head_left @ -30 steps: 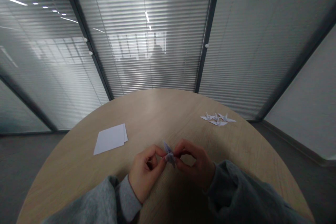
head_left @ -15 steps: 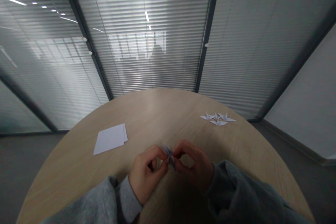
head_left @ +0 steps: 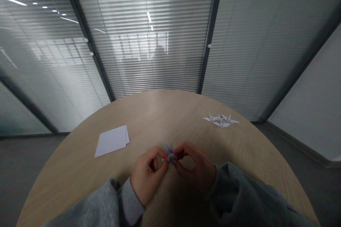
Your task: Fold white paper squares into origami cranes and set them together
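Observation:
Between my two hands, just above the near middle of the table, is a small folded paper crane (head_left: 171, 156). One of its points sticks up and away from me; its edges are partly hidden behind my fingertips. My left hand (head_left: 149, 173) pinches its left side between thumb and forefinger. From the other side, my right hand (head_left: 196, 166) grips it in the same way, thumb below and forefinger above.
On the round wooden table (head_left: 160, 113), white paper sheets (head_left: 112, 140) lie to the left. Several folded paper cranes (head_left: 220, 120) sit grouped at the far right. Beyond the table's far edge stands a glass partition with blinds (head_left: 160, 71).
The paper crane's lower part, which pointed down between my hands, now looks rounded and raised towards me. Both hands have shifted very slightly left; the sheets and grouped cranes stay put.

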Available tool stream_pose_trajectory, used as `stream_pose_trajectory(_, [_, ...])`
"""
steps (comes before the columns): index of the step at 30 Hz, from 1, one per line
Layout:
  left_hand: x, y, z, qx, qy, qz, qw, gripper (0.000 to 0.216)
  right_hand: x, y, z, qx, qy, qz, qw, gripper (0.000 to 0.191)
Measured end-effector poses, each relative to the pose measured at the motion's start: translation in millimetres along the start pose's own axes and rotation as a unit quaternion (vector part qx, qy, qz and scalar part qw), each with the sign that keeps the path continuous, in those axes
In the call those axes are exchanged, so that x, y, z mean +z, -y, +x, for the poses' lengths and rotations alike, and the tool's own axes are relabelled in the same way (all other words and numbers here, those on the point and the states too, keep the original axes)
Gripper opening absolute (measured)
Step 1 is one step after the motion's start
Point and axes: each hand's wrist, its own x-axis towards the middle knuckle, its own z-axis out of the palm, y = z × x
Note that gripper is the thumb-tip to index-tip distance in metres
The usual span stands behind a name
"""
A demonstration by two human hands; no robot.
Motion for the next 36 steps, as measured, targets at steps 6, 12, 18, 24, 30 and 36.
stream_pose_trajectory(6, [1.8,5.0,0.4,-0.025,0.03,-0.033,0.999,0.021,0.2,-1.1,-0.4,-0.008,0.0,0.01,1.0,0.011])
stream_pose_trajectory(12, [4.2,9.0,2.3,-0.051,0.029,-0.062,0.996,0.026,-3.4,-1.7,0.7,-0.011,0.015,0.017,1.0,0.013])
stream_pose_trajectory(18, [4.2,11.2,3.0,-0.068,0.041,-0.112,0.991,0.029,-2.1,-3.3,0.0,-0.034,0.007,-0.008,0.999,0.014])
stream_pose_trajectory(24, [4.3,6.5,6.2,-0.06,0.041,-0.176,0.982,0.032,-3.3,-5.6,-0.2,-0.072,0.013,-0.033,0.997,0.017])
stream_pose_trajectory(30, [2.6,3.4,5.3,-0.064,0.052,-0.231,0.969,0.029,-6.0,-7.3,1.2,-0.099,0.01,-0.049,0.994,0.018])
stream_pose_trajectory(36, [4.5,13.5,3.9,-0.094,0.035,-0.239,0.966,0.038,-6.2,-6.3,0.3,-0.107,0.011,-0.038,0.993,0.021])
